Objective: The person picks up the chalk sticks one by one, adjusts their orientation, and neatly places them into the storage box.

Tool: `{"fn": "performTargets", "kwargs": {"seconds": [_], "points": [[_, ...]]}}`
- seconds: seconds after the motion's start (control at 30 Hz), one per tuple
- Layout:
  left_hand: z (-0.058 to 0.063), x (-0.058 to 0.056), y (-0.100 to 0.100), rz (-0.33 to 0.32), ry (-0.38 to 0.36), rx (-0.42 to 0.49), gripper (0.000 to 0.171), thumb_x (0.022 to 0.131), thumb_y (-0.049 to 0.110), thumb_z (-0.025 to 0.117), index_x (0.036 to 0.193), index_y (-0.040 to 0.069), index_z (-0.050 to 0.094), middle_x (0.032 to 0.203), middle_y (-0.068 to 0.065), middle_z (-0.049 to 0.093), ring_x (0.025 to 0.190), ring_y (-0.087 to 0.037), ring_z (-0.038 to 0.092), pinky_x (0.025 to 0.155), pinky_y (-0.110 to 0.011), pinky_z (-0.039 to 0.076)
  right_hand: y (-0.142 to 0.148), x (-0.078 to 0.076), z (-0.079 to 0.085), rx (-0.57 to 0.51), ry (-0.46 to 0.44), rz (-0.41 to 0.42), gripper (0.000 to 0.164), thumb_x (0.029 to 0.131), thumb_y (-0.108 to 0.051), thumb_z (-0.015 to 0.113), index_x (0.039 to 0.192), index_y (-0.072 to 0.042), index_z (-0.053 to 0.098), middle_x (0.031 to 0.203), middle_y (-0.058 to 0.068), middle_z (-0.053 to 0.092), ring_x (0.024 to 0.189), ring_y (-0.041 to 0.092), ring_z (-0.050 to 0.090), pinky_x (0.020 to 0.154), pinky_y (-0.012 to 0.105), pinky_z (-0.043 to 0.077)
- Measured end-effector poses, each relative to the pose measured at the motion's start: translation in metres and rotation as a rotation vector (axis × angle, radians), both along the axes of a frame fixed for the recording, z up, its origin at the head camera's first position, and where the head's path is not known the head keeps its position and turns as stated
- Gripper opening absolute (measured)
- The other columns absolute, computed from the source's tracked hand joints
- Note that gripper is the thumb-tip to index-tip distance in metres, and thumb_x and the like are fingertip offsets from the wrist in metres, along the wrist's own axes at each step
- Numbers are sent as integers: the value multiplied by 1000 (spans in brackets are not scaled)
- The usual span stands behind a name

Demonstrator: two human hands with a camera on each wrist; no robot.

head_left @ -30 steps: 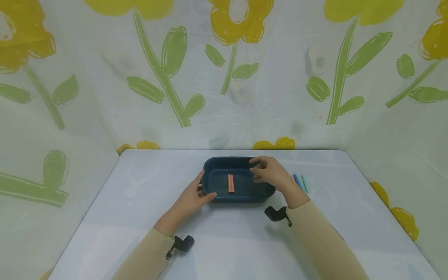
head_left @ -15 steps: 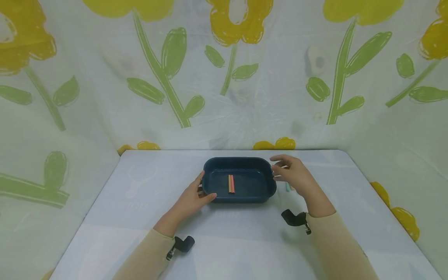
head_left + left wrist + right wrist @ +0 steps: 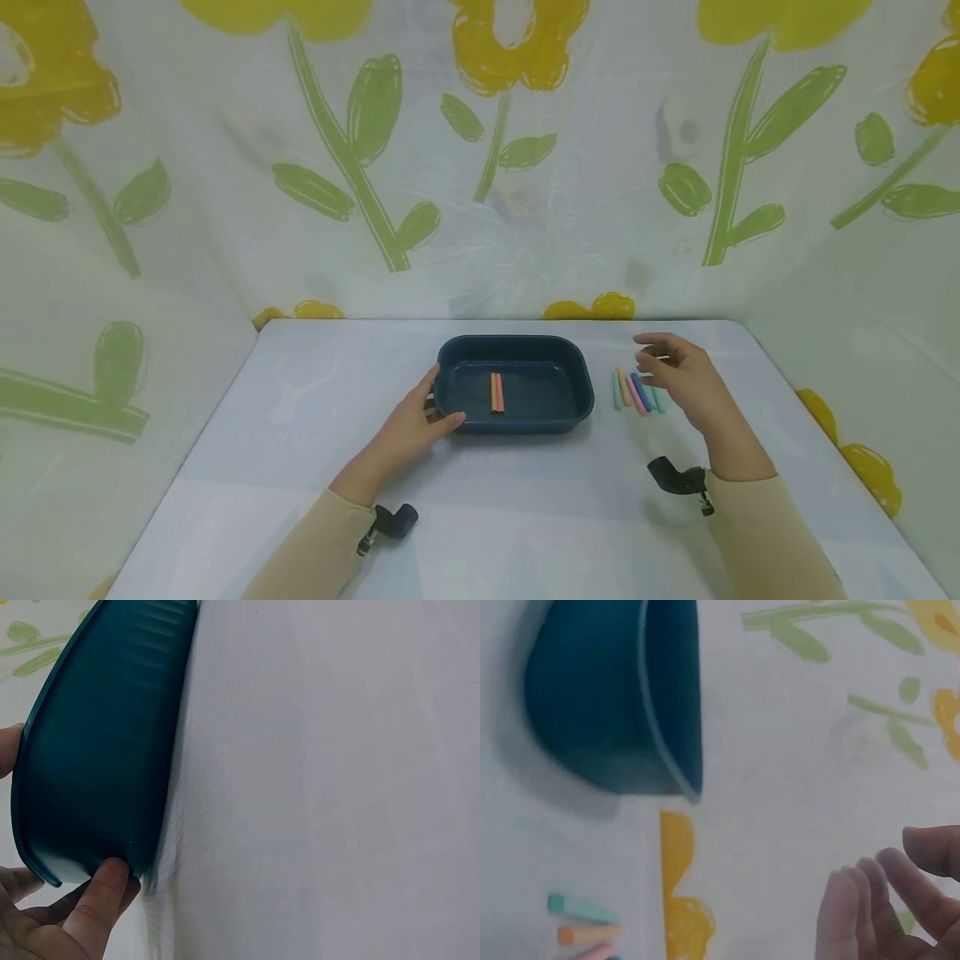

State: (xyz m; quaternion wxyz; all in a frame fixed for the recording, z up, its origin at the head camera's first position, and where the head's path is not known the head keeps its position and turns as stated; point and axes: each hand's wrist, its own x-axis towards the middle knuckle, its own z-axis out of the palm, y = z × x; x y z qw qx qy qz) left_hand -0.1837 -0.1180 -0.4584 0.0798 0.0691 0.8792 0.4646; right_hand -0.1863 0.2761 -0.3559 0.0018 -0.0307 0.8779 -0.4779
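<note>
- A pale worktop point(image 3: 525, 517) is marked by faint print and soft shadows; its far corners are rounded.
- The worktop is enclosed at the back and both sides by a white sheet point(image 3: 510, 250), printed with yellow flowers point(image 3: 551, 62) and green stems point(image 3: 337, 150).
- A dark blue-green dish point(image 3: 543, 404) is set upright towards the far side of the worktop, near the middle.
- The left end of the dish is gripped by the left hand point(image 3: 408, 425), with the thumb laid at the near rim and fingers bent around the end wall.
- An orange stick point(image 3: 493, 393) and a pink stick point(image 3: 500, 393) are laid side by side inside the dish, to the right of the left hand.
- A row of coloured sticks point(image 3: 642, 393) is laid on the worktop to the right of the dish, partly hidden by the right hand point(image 3: 681, 371).
- The right hand is held raised, apart from the dish; its fingers are loosely bent, the thumb is parted from them, and nothing is grasped.
</note>
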Motion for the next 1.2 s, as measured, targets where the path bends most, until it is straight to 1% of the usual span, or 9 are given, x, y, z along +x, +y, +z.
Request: {"fn": "performTargets", "kwargs": {"seconds": [0.17,0.23,0.3,0.5,0.63,0.77,0.9,1.07,1.2], "points": [[0,0,0,0,-3,2,99,89,41,77,162,17,15,161,-16,30,134,-36,50,106,-46,46,19,-3,-11,14,36,-28,47,105,-26,55,142,2,49,124,22,54,100,12,60,81,19,57],[0,0,0,1,0,0,99,89,41,77,162,17,15,161,-16,30,134,-36,50,106,-46,47,26,-5,-16,17,31,-39,45,105,-23,54,141,3,49,124,23,54,97,9,59,80,19,57],[2,0,0,0,2,1,99,89,40,77,162,17,15,161,-16,29,134,-35,50,106,-46,46,32,-8,-22,23,18,-54,44,105,-21,54,141,4,48,125,24,54,98,12,59,80,19,57],[2,1,0,0,0,2,99,89,40,77,162,17,14,162,-16,28,134,-36,49,107,-46,46,48,-17,-43,19,-33,-93,46,105,-18,53,143,7,45,124,27,54,105,28,59,80,21,58],[0,0,1,1,-3,-9,99,89,42,76,162,17,14,162,-16,29,134,-36,49,107,-46,46,57,-25,-59,32,-69,-90,47,104,-16,53,143,8,45,122,26,54,105,31,60,82,24,59],[-1,0,1,7,-7,-13,100,88,43,77,162,17,15,162,-16,29,134,-36,49,107,-47,45,64,-33,-71,74,-109,-77,47,104,-16,53,144,8,44,122,27,54,105,35,63,82,29,59],[0,0,1,12,-14,-18,100,88,44,77,162,19,14,162,-15,29,135,-35,49,107,-47,45,69,-40,-77,115,-153,-65,49,104,-18,54,145,6,43,126,30,53,103,35,65,84,33,59],[0,0,1,13,-14,-32,101,88,45,76,162,19,14,162,-15,29,134,-35,50,107,-47,46,71,-47,-81,166,-213,-56,51,104,-21,54,146,5,42,125,29,56,105,31,61,87,38,57],[1,0,1,14,-20,-19,100,87,45,77,162,19,15,162,-16,28,134,-36,50,107,-47,46,71,-52,-84,205,-255,-68,51,103,-21,54,145,5,43,123,28,57,100,29,59,81,36,54]]}}
